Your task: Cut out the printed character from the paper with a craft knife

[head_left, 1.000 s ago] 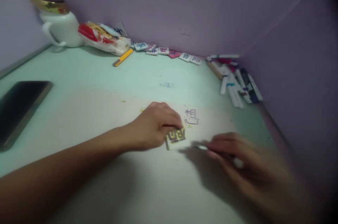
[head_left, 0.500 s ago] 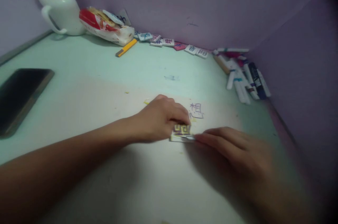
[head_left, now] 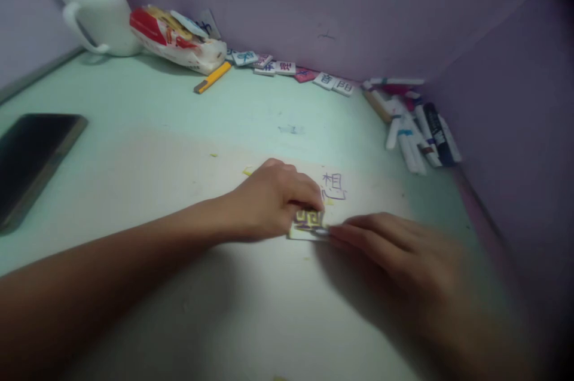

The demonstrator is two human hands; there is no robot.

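A small white carving block (head_left: pixel 297 234) with a raised yellow and purple pattern lies on the pale tabletop. My left hand (head_left: pixel 275 198) is closed on its far and left side, fingers bent over the top and pressing it down. Low at the right edge of the block, my right hand (head_left: pixel 394 249) pinches a thin silvery blade (head_left: pixel 321 231). Its tip touches the front part of the pattern; most of the tool is hidden by my fingers. Just beyond the block, a purple drawn character (head_left: pixel 334 185) shows on the surface, with yellow shavings (head_left: pixel 247 171) around.
At the left lies a dark phone (head_left: pixel 33 154). Along the back wall stand a white mug (head_left: pixel 105 19), a red and white packet (head_left: pixel 179 43), a yellow cutter (head_left: pixel 213 78) and several character-marked tiles (head_left: pixel 325 80). Several markers (head_left: pixel 410 136) are heaped at the back right.
The blade's tip has shifted slightly left along the front of the pattern, with my right hand following. My left hand stays on the block. The camera view has moved a little.
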